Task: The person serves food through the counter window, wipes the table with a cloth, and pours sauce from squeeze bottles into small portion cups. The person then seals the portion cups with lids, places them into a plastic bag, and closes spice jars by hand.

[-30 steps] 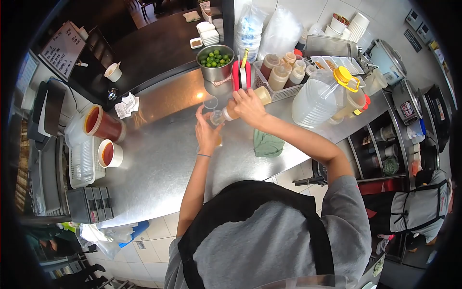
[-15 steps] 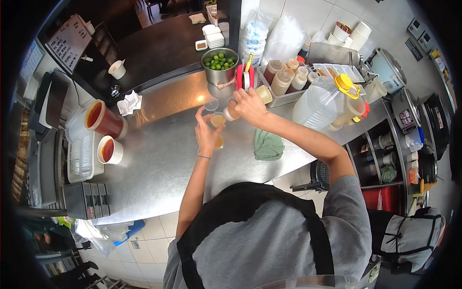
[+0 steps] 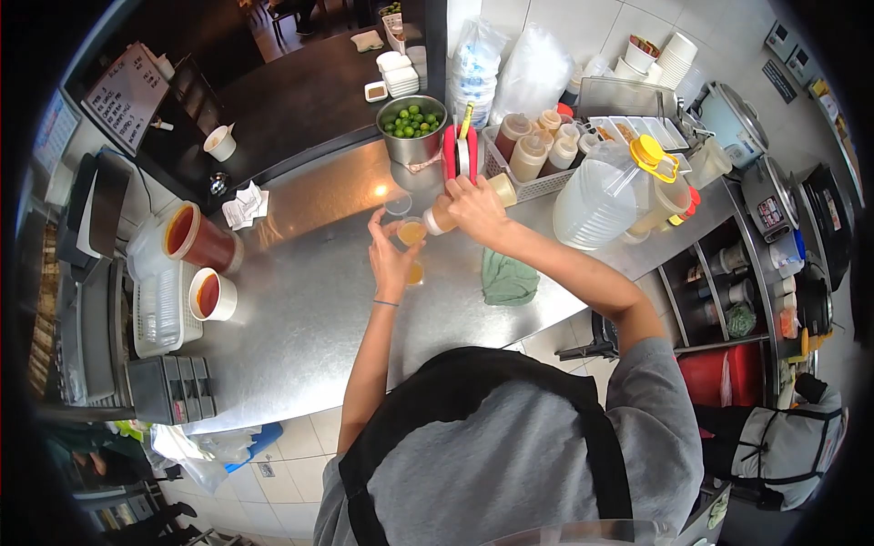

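My left hand (image 3: pixel 391 250) has its fingers around a small clear cup (image 3: pixel 411 231) with yellowish liquid in it. In my right hand (image 3: pixel 476 211) is a squeeze bottle (image 3: pixel 441 218), tilted so its tip end is beside that cup. A second small cup (image 3: pixel 415 272) with the same coloured liquid stands on the steel counter (image 3: pixel 300 318) close to my left wrist. The clear lid (image 3: pixel 398 206) of the held cup stands out behind it. A green cloth (image 3: pixel 510 278) lies to the right of my hands.
Behind are a pot of green limes (image 3: pixel 411 129), a red-handled tool (image 3: pixel 460 153) and a basket (image 3: pixel 537 187) of sauce bottles. A large jug (image 3: pixel 592 205) stands right. Red sauce tubs (image 3: pixel 205 241) stand left. A co-worker (image 3: pixel 783 441) is at lower right.
The held cup was without visible liquid a second ago and now holds yellowish liquid. Both hands have stayed nearly in place. The co-worker at the right has shifted a little.
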The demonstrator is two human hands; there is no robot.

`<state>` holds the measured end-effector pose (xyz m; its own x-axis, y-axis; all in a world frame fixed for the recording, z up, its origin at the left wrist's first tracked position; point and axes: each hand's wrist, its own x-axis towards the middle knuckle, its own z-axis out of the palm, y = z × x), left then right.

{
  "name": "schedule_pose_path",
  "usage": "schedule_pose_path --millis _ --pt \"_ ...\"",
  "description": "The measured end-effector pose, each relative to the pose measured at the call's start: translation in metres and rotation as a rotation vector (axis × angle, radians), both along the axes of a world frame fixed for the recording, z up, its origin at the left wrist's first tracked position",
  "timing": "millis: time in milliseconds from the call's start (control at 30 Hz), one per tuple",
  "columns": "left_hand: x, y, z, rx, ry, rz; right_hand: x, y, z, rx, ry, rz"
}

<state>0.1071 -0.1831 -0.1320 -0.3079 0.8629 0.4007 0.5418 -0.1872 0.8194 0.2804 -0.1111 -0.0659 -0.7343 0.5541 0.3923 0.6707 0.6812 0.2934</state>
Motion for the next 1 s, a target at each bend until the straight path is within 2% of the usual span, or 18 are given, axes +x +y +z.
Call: schedule_pose_path --millis 333,400,433,500,600,833,1000 --pt "0.003 -0.001 -0.005 -0.005 -0.027 -0.055 0.016 -0.012 -0.019 -0.118 0.105 -0.106" --pt "0.003 -0.004 -0.001 -0.021 -0.05 -0.041 0.02 -0.015 -0.019 -0.379 0.167 -0.146" --pt "0.002 -0.005 0.002 -0.025 -0.049 -0.039 0.023 -0.015 -0.023 -0.382 0.167 -0.145" --pt "-0.004 -0.008 0.006 -0.021 -0.078 -0.027 0.027 -0.017 -0.03 -0.575 0.397 -0.09" --pt "-0.014 -0.015 0.008 -0.022 -0.045 0.027 0.027 -0.028 -0.033 -0.71 0.359 -0.097" --pt "-0.031 -0.032 0.006 0.024 -0.041 0.069 0.02 -0.044 -0.078 -0.671 0.277 -0.083" --pt "-0.038 -0.045 0.009 0.03 -0.001 0.118 0.016 -0.046 -0.088 -0.391 0.18 -0.075"
